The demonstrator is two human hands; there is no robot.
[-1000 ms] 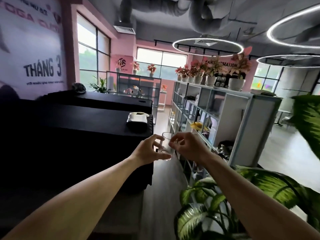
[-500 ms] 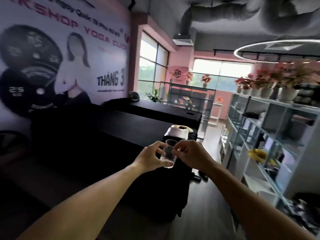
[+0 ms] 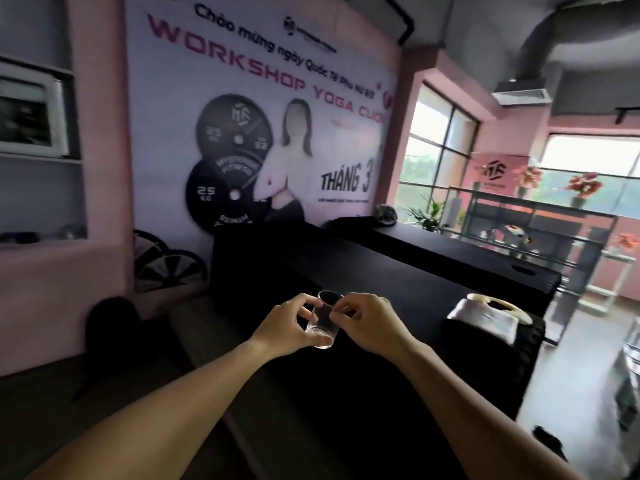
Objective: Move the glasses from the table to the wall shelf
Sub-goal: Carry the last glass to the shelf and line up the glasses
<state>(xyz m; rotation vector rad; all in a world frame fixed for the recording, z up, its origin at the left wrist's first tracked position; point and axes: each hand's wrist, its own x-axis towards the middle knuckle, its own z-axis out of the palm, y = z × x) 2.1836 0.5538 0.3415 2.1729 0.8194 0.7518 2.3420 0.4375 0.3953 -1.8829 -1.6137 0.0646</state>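
Above dark table [image 3: 433, 289], both hands' grips apparently pinching glass [image 3: 322, 323]

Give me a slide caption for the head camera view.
Both hands, left and right, hold a clear glass.

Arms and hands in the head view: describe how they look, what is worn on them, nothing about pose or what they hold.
Both forearms are bare up to the frame's lower edge: no sleeve or cuff shows. The left hand and the right hand wear no gloves. No watch, bracelet or strap shows on either wrist, and no ring can be made out on the visible fingers, though the picture is slightly blurred. No markings are visible on either arm.
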